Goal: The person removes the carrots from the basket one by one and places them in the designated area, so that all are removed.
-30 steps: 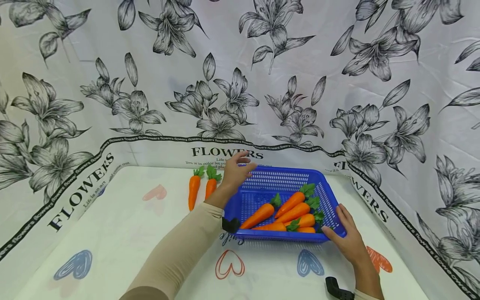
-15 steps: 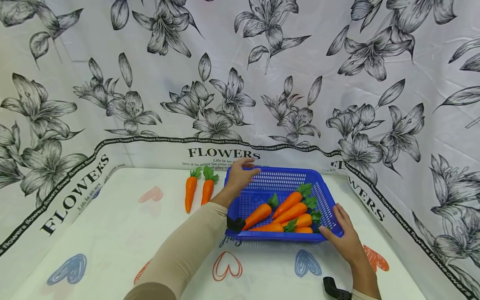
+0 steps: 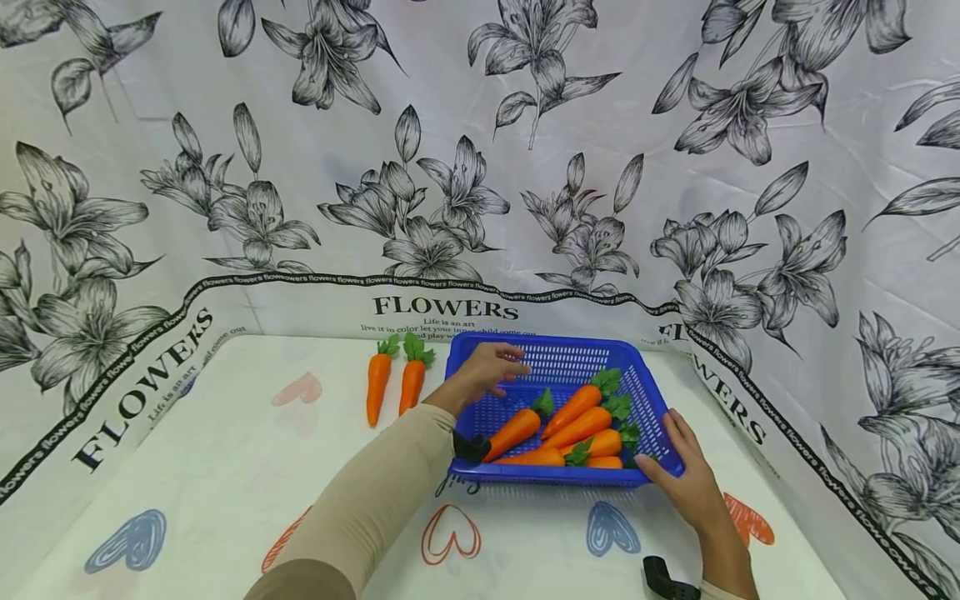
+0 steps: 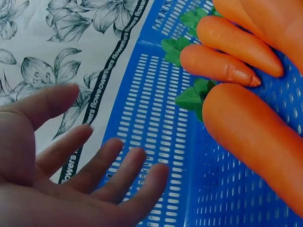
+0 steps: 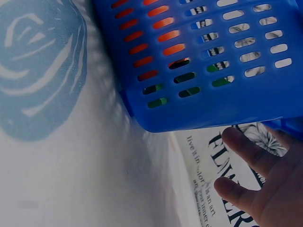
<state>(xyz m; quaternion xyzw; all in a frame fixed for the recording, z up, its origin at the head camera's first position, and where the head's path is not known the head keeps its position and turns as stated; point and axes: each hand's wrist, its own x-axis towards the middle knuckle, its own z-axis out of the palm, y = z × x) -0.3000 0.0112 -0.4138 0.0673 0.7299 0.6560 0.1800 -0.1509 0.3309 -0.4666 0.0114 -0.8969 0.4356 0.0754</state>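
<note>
A blue plastic basket (image 3: 555, 475) with slotted walls holds several orange carrots (image 3: 517, 432) with green leafy tops. My left hand (image 3: 483, 371) hovers over the basket's left part, empty; in the left wrist view its fingers (image 4: 111, 163) are spread and apart from the nearest carrot (image 4: 251, 137). At the basket's front right corner is my right hand (image 3: 693, 479), its thumb by the front rim and its fingers along the right side. The right wrist view shows those fingers (image 5: 251, 153) extended beside the basket wall (image 5: 189, 111).
Two more carrots, one (image 3: 378, 383) left of the other (image 3: 412, 383), lie on the white table left of the basket. Hearts are printed on the tablecloth (image 3: 360, 575). A flower-printed curtain (image 3: 337, 208) stands behind and along both sides.
My left hand has moved right and down, from above the basket's back left corner to over its inside. The right hand keeps its place at the corner. The view has shifted slightly.
</note>
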